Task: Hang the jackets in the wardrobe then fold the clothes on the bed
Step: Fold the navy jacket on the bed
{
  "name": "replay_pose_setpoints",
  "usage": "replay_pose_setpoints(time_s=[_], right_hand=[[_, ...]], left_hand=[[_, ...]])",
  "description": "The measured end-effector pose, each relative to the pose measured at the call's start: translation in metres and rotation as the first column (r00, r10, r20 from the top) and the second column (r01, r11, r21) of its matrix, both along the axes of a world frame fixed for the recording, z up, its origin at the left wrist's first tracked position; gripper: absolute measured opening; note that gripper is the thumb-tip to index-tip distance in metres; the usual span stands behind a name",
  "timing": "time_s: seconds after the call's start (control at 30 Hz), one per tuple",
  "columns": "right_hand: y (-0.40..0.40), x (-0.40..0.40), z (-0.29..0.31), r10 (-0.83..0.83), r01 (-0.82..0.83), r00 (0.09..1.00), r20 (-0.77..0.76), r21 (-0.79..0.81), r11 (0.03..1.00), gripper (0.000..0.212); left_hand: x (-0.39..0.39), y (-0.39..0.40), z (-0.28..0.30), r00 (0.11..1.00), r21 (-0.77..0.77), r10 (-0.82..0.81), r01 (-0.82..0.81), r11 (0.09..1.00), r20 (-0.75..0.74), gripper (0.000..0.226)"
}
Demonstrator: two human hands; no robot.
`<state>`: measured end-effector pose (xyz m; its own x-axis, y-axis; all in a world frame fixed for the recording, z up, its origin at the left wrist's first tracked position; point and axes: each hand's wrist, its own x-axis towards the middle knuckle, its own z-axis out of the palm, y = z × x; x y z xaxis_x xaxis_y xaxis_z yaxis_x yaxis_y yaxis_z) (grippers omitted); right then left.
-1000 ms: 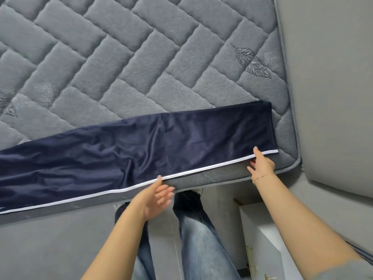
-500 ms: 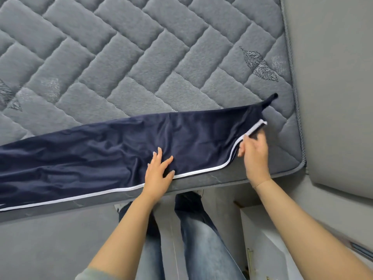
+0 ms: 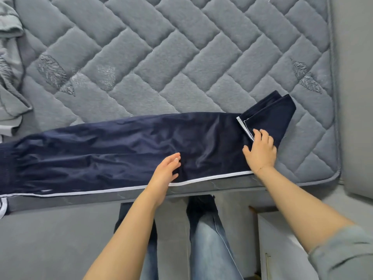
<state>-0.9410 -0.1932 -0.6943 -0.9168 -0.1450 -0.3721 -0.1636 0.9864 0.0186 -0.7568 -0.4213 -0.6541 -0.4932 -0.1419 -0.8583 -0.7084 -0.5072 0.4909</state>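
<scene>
A pair of dark navy trousers with a white side stripe is laid lengthwise along the near edge of the bed, whose grey quilted mattress carries a brick-like pattern and leaf motifs. The stripe runs along the trousers' near side, just at the mattress edge. At the trousers' right end the cuff is folded back over the leg, so that a short length of stripe is turned up and lies at an angle across the navy cloth.

The right hand is laid on that folded cuff, at the trousers' right end, with the fingers spread and only slightly bent; the cloth is pressed down rather than pinched, as far as can be seen. The left hand is held at the trousers' near edge, towards their middle, its fingers straight and relaxed and nothing gripped; whether the palm touches the cloth cannot be told.

Beyond the trousers' left end, on the far left of the mattress, a crumpled grey garment is seen. Below the trousers' near edge, blue jeans on the person's legs and a white cabinet are visible.
</scene>
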Motion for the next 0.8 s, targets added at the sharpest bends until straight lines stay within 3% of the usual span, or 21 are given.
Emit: replay_pose_setpoints(time_s=[0.13, 0.27, 0.33, 0.43, 0.53, 0.63, 0.7, 0.8], right_hand=[[-0.02, -0.023, -0.009, -0.082, 0.083, 0.992, -0.091, 0.002, 0.997, 0.034], [-0.036, -0.026, 0.007, -0.206, 0.146, 0.972, -0.11, -0.401, 0.904, 0.02], [-0.048, -0.006, 0.029, -0.067, -0.037, 0.985, -0.16, -0.571, 0.82, 0.015], [-0.066, 0.044, 0.054, 0.2, -0.27, 0.963, -0.182, -0.665, 0.696, 0.013], [-0.078, 0.097, 0.058, 0.495, -0.331, 0.867, 0.06, -0.674, 0.66, 0.028], [-0.078, 0.121, 0.047, 0.555, -0.276, 0.77, 0.314, -0.621, 0.734, 0.045], [-0.073, 0.12, 0.044, 0.447, -0.163, 0.816, 0.365, -0.598, 0.785, 0.045], [-0.059, 0.107, 0.041, 0.31, -0.084, 0.895, 0.32, -0.562, 0.823, 0.041]], left_hand=[[0.002, -0.003, -0.009, 1.0, 0.013, -0.005, 0.004, 1.0, 0.027, 0.038], [0.002, -0.004, -0.011, 0.998, 0.031, 0.051, -0.053, 0.998, 0.034, 0.033], [0.0, -0.004, -0.008, 0.99, 0.099, 0.14, -0.141, 0.985, 0.018, 0.03], [-0.004, -0.01, 0.0, 0.947, 0.233, 0.32, -0.318, 0.919, 0.031, 0.031], [-0.001, -0.021, 0.004, 0.93, 0.259, 0.363, -0.365, 0.894, 0.057, 0.04], [0.005, -0.026, -0.003, 0.938, -0.024, 0.32, -0.319, 0.947, 0.135, 0.05], [0.006, -0.022, -0.009, 0.954, -0.315, 0.265, -0.211, 0.925, 0.138, 0.052], [0.002, -0.009, -0.021, 0.986, -0.526, 0.069, 0.023, 0.85, 0.155, 0.048]])
